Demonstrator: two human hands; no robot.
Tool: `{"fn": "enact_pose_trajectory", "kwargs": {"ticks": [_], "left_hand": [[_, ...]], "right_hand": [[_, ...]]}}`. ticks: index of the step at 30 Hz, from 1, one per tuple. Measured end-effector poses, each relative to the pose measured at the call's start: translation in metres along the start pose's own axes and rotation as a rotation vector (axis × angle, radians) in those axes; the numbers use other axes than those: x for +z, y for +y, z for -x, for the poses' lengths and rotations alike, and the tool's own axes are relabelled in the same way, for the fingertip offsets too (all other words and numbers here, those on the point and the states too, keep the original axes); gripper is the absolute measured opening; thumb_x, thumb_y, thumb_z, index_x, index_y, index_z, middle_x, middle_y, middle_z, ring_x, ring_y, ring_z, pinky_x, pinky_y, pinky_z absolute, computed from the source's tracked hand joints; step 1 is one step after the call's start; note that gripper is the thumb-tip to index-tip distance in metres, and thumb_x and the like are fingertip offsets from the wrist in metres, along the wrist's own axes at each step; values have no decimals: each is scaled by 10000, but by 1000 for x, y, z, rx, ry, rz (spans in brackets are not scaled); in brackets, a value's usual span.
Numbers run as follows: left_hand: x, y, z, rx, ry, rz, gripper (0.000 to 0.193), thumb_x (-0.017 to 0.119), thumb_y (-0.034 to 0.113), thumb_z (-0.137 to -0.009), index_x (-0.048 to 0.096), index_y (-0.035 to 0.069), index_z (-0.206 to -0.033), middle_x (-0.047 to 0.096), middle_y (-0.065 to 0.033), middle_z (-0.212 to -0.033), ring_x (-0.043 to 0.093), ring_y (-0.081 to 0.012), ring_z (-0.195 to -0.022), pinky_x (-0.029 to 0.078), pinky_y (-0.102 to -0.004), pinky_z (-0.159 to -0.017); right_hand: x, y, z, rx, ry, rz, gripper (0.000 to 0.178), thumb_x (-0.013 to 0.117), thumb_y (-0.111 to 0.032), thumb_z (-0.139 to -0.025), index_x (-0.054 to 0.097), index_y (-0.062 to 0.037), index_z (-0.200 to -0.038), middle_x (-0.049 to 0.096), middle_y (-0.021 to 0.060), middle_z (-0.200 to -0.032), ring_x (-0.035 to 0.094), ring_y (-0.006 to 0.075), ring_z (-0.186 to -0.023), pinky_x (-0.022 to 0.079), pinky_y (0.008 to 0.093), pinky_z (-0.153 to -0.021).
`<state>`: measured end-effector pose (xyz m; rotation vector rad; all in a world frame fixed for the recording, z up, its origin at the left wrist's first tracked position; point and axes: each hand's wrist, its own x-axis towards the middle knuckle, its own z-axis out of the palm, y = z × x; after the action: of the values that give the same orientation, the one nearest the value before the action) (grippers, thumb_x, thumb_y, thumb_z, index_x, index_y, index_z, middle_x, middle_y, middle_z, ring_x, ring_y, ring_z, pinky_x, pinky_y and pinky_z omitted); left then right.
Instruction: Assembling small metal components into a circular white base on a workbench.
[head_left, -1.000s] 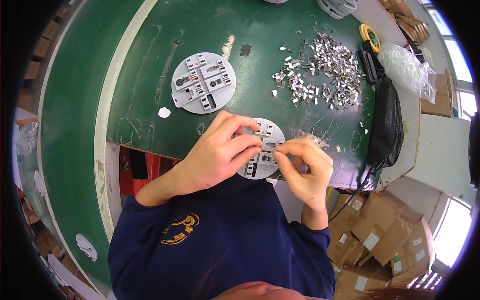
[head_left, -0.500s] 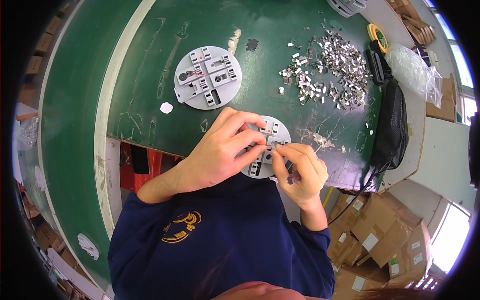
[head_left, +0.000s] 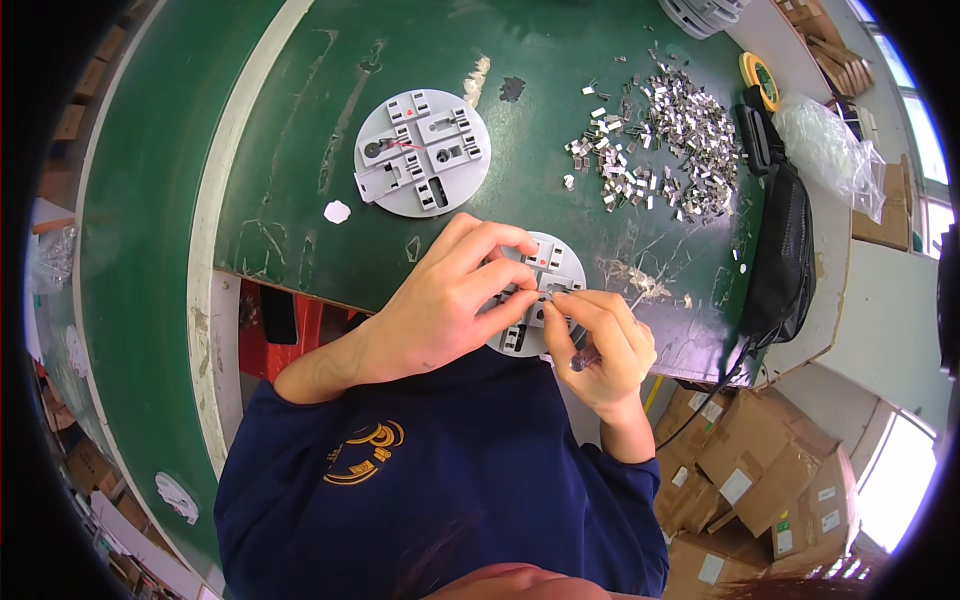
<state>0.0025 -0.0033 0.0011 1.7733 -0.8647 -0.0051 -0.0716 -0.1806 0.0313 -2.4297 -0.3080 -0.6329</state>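
Note:
At the table's near edge, a round grey plastic base (head_left: 568, 262) with raised blocks and slots lies under both hands. My left hand (head_left: 450, 295) reaches over its left part, thumb and index finger pinched together near its middle. Opposite them, the thumb and fingertips of my right hand (head_left: 610, 345) are pinched too. Whatever is between the fingertips is too small to make out. Tucked in my right hand is a screwdriver-like tool (head_left: 585, 357) with a dark see-through handle. A second grey base (head_left: 465, 185), with a black round part and red wire, lies farther left.
A loose heap of small metal clips (head_left: 690, 130) spreads at the far right. Beyond it lie yellow tape (head_left: 760, 80), a black mesh pouch (head_left: 785, 260) and clear plastic bags (head_left: 830, 150). Stacked grey parts (head_left: 705, 12) stand at the back. Cardboard boxes (head_left: 765, 450) sit at lower right.
The whole view has shifted slightly, so the table things appear a little farther right. Both hands keep their pinch over the near base with hardly any movement.

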Motion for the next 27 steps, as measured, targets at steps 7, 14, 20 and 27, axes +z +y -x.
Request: {"fn": "enact_pose_trajectory", "kwargs": {"ticks": [7,14,20,27], "left_hand": [[-2,1,1,-6,-5,16,194,783,-11,-747,665,45,-891,620,-40,-1136,527,-190,-841,466,-316,-758],[-7,-2,8,-8,31,24,211,784,-43,-736,677,37,-900,627,-53,-1122,563,-185,-869,489,-298,-730],[-8,-2,11,-37,58,26,217,787,-55,-724,686,30,-896,636,-60,-1094,586,-185,-864,505,-295,-715],[-8,-1,10,-39,62,6,222,786,-59,-719,690,27,-900,642,-65,-1078,599,-187,-852,512,-301,-712]], "right_hand": [[-2,3,-2,38,-45,-88,218,807,54,-716,698,-20,-890,696,74,-830,520,94,-483,388,225,-431],[-3,4,-9,69,-159,-147,187,781,65,-746,691,-14,-890,690,89,-846,614,154,-580,459,261,-481],[2,2,-12,62,-184,-153,183,772,69,-755,688,-13,-895,685,97,-852,664,197,-655,503,293,-523],[-6,-7,-24,130,-347,-88,158,744,46,-784,676,-12,-914,671,101,-848,667,264,-665,521,332,-570]]}}
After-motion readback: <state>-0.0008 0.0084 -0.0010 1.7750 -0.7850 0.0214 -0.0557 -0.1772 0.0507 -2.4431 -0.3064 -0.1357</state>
